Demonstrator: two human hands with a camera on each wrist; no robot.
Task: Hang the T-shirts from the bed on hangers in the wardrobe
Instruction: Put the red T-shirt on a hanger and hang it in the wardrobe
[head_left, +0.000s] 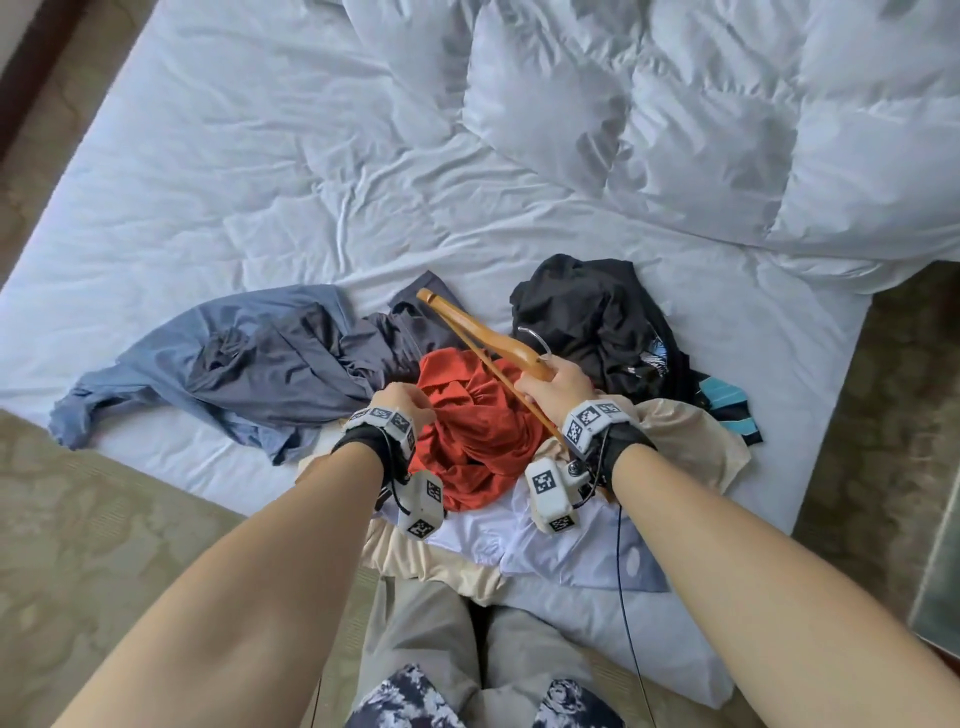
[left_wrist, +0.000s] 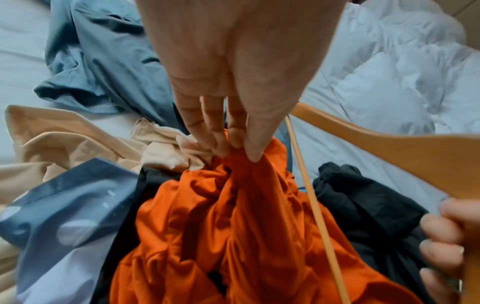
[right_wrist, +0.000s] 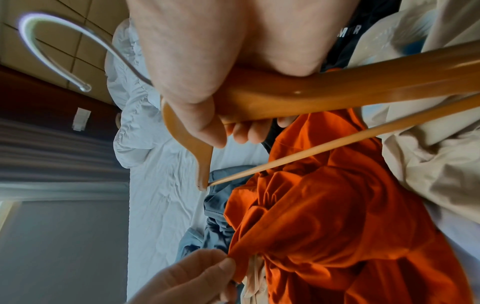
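An orange T-shirt (head_left: 478, 426) lies crumpled on top of a pile of clothes at the near edge of the bed (head_left: 260, 171). My left hand (head_left: 408, 402) pinches a bunched fold of the orange T-shirt (left_wrist: 233, 216), fingers and thumb together on the cloth. My right hand (head_left: 558, 387) grips a wooden hanger (head_left: 483, 338) by its middle, just above the shirt, with the metal hook (right_wrist: 52, 41) sticking out past the hand. The hanger's thin lower bar (left_wrist: 309, 195) crosses over the orange cloth. My left hand (right_wrist: 192, 277) also shows low in the right wrist view.
Around the orange shirt lie a blue-grey shirt (head_left: 223, 358) to the left, a black shirt (head_left: 587, 317) to the right, a beige garment (head_left: 691, 441) and a pale blue one (head_left: 566, 551) underneath. A white duvet (head_left: 727, 119) is heaped at the far right. Carpet (head_left: 104, 519) borders the bed.
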